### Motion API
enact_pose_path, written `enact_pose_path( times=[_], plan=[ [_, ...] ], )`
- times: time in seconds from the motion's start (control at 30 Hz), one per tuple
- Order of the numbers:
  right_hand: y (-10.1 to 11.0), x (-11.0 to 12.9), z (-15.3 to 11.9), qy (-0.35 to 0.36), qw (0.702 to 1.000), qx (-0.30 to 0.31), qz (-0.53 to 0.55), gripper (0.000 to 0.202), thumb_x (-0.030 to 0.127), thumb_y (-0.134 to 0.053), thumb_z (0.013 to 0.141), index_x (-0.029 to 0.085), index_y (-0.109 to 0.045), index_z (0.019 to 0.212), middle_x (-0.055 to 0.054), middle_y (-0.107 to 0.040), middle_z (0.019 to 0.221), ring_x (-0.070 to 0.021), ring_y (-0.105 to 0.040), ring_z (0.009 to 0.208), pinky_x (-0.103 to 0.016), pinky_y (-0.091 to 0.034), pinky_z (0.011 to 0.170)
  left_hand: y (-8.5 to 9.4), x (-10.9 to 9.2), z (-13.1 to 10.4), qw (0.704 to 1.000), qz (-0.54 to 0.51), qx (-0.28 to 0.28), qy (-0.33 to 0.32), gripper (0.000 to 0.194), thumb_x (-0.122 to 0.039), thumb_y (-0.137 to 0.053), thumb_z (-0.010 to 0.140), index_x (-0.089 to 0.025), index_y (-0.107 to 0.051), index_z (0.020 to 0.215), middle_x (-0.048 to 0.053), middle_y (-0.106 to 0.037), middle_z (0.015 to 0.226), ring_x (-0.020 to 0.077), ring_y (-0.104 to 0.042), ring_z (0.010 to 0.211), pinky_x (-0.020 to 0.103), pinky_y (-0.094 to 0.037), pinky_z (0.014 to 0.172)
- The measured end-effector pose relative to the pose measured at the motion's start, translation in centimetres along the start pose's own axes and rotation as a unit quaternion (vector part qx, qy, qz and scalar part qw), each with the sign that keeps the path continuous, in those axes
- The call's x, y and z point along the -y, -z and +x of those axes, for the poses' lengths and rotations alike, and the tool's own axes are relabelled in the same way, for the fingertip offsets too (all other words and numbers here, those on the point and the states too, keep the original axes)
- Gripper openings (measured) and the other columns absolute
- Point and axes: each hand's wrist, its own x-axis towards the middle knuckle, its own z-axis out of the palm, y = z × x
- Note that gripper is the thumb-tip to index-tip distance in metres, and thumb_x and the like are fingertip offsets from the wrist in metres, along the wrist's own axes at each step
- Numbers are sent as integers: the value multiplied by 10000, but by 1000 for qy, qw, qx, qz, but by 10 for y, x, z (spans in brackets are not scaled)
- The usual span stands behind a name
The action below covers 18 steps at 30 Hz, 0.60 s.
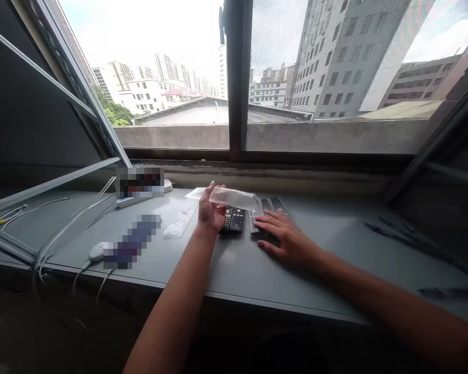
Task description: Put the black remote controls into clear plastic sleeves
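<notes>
My left hand (211, 210) is raised over the table, its fingers closed on a translucent plastic sleeve (234, 198) that stretches out to the right. Beneath the sleeve lie black remote controls (237, 220) side by side, partly hidden by my left hand. To their right are remotes in clear bags (254, 221). My right hand (283, 236) rests with its fingers stretched out, palm down, the fingertips on or just over the bagged remotes. Some crumpled clear plastic bags (179, 223) lie to the left of my left hand.
The grey table (327, 291) runs below a window. At left are a white power strip (144, 196), a white computer mouse or plug-like item (98, 251), blurred-out items and loose cables (54, 239). Dark thin objects (413, 239) lie at right. Metal frame bars (54, 182) slant at left.
</notes>
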Motion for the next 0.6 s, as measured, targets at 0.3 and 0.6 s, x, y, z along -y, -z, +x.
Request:
enact_pose_path(
  times=[0.3,0.6],
  plan=[
    [8,5,3,72,997,-9,24,454,348,-796,998,281,-718,1441,-122,-765,1373,-387,-619,1402,-674,-432,1245,-5,5,-6,999,29,10,-21,223,-278,-874,879,-166,-725,1001,76,-789,1014,115,-735,712,157,-407,419],
    [0,18,5,91,996,-15,20,348,317,-692,1069,236,-714,1407,-158,-714,1452,-386,-571,1472,-710,-421,1261,-2,-1,-2,998,-29,-52,-37,160,-293,-780,969,-149,-709,982,59,-777,960,96,-717,677,152,-450,449]
  ],
)
